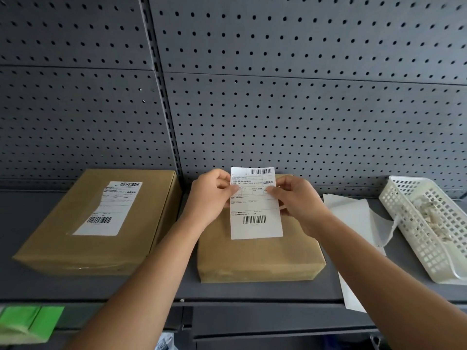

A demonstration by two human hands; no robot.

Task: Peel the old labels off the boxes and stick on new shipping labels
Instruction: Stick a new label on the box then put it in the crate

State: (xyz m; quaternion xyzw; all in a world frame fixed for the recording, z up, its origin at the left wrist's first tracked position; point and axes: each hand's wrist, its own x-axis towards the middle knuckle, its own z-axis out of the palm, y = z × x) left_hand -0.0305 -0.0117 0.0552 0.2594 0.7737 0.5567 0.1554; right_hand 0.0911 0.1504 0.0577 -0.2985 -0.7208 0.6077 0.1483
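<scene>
- Green bundle (27, 324) lies closest, below the shelf's (252, 290) front edge at the lower left. It looks to have no part in the job.
- Further in, the left hand (211, 195) and right hand (298, 200) each pinch the new label (255, 210) by a side edge, thumbs on the printed face. It is held upright over the back half of the middle box (252, 258) and seems clear of the cardboard.
- That box sits mid-shelf, its visible top bare. The left box (83, 236), toward the left end, carries an old label (108, 208), ragged along one side.
- White backing sheets (353, 218) lie just right of the middle box, one overhanging the front edge; a basket (409, 233) of paper scraps stands at the right end.
- I cannot tell whether the label's backing is off. If the glue is bare, the paper could curl onto the fingers or itself — or land crooked and creased should one edge touch first.
- A brush from the right forearm might also slide the overhanging sheet off.
</scene>
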